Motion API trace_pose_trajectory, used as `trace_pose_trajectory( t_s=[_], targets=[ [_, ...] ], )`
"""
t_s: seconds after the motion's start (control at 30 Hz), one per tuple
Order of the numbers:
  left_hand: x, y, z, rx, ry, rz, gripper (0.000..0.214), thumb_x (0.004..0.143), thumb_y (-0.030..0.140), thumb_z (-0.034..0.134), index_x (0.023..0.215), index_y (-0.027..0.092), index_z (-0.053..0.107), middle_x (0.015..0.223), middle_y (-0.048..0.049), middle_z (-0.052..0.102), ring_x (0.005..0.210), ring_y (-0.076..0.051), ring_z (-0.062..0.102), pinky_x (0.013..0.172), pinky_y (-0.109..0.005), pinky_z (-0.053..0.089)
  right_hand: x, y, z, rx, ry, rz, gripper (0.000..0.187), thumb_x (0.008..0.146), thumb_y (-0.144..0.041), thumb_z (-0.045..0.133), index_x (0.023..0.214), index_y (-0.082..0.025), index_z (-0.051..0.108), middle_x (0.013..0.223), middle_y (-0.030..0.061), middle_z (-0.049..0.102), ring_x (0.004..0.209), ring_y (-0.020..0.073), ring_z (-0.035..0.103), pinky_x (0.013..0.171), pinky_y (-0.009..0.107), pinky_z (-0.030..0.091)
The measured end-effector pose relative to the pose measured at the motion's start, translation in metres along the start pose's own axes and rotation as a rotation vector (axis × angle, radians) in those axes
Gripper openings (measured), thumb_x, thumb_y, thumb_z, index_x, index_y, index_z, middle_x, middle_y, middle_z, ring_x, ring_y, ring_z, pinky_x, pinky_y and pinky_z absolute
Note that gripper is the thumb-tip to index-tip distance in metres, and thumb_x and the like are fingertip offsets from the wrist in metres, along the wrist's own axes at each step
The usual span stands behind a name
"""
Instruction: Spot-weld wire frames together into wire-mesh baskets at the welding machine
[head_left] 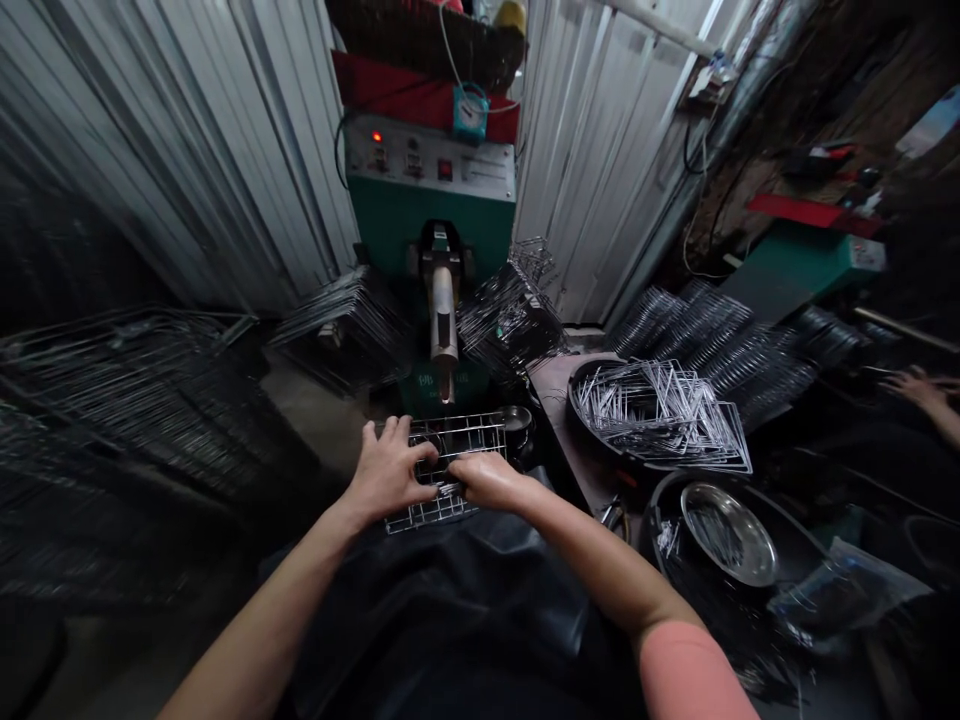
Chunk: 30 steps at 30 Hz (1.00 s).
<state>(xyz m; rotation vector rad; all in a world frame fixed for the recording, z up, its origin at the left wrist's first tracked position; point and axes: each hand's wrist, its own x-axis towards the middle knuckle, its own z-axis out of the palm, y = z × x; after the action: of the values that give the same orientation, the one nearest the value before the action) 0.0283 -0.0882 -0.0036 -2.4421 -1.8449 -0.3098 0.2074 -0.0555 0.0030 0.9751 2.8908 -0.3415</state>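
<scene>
A wire rack (pixel 480 437), a small grid of shiny metal bars, lies in front of me below the electrode of a spot welding machine (pixel 444 335). My left hand (pixel 386 468) grips the rack's left side, its fingers over the bars and its thumb pointing right. Close by, my right hand (pixel 487 477) is closed above the grid. A few short metal wires (pixel 448 489) stick out from its fingers toward my left thumb. The undersides of both hands are hidden. A small round metal cup (pixel 515 418) stands just beyond the rack's right end.
Stacked wire frames flank the machine at left (pixel 337 325) and right (pixel 514 315). On the right are a black tub of wire frames (pixel 660 410) and a steel bowl (pixel 729 535) holding thin wires. Another person's hand (pixel 922 390) shows at far right.
</scene>
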Motion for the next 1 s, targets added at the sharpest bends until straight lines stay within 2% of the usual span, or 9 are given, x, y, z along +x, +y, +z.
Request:
trace_pose_trajectory(
  t_s=[0.27, 0.43, 0.63, 0.83, 1.0],
  targets=[
    [0.014, -0.009, 0.011, -0.053, 0.009, -0.001, 0.033, 0.055, 0.043, 0.071, 0.084, 0.027, 0.067, 0.118, -0.013, 0.051, 0.114, -0.039, 0.04, 0.096, -0.06, 0.024, 0.012, 0.011, 0.013, 0.004, 0.035, 0.048, 0.026, 0.08, -0.017, 0.049, 0.101, -0.021, 0.063, 0.1, 0.0045, 0.066, 0.092, 0.0182, 0.06, 0.068, 0.025, 0.042],
    [0.023, -0.017, 0.016, -0.06, 0.019, 0.003, 0.032, 0.056, 0.042, 0.071, 0.083, 0.027, 0.067, 0.122, -0.0134, 0.049, 0.117, -0.039, 0.038, 0.096, -0.059, 0.025, 0.015, 0.015, 0.008, -0.004, 0.038, 0.068, 0.028, 0.082, -0.016, 0.047, 0.105, -0.021, 0.061, 0.1, 0.0042, 0.065, 0.089, 0.0181, 0.061, 0.066, 0.026, 0.043],
    [0.03, -0.021, 0.013, -0.089, -0.004, 0.001, 0.031, 0.055, 0.04, 0.072, 0.082, 0.027, 0.067, 0.122, -0.0127, 0.049, 0.118, -0.039, 0.038, 0.098, -0.058, 0.024, 0.018, 0.016, 0.001, -0.015, 0.038, 0.059, 0.028, 0.084, -0.017, 0.046, 0.107, -0.021, 0.061, 0.1, 0.0047, 0.064, 0.088, 0.0186, 0.061, 0.065, 0.026, 0.043],
    [0.029, -0.024, 0.015, -0.103, 0.021, 0.013, 0.031, 0.054, 0.04, 0.072, 0.082, 0.027, 0.067, 0.122, -0.012, 0.049, 0.118, -0.04, 0.038, 0.097, -0.06, 0.025, 0.017, 0.013, -0.001, -0.028, 0.02, 0.064, 0.025, 0.084, -0.017, 0.046, 0.103, -0.02, 0.061, 0.098, 0.0049, 0.064, 0.085, 0.0177, 0.061, 0.064, 0.025, 0.042],
    [0.029, -0.025, 0.014, -0.092, 0.01, 0.007, 0.033, 0.055, 0.044, 0.071, 0.083, 0.027, 0.067, 0.121, -0.0124, 0.05, 0.116, -0.038, 0.039, 0.096, -0.059, 0.027, 0.018, 0.014, -0.001, -0.04, 0.055, 0.051, 0.026, 0.083, -0.016, 0.047, 0.103, -0.021, 0.062, 0.098, 0.0038, 0.065, 0.086, 0.0179, 0.061, 0.064, 0.026, 0.042]
  ],
)
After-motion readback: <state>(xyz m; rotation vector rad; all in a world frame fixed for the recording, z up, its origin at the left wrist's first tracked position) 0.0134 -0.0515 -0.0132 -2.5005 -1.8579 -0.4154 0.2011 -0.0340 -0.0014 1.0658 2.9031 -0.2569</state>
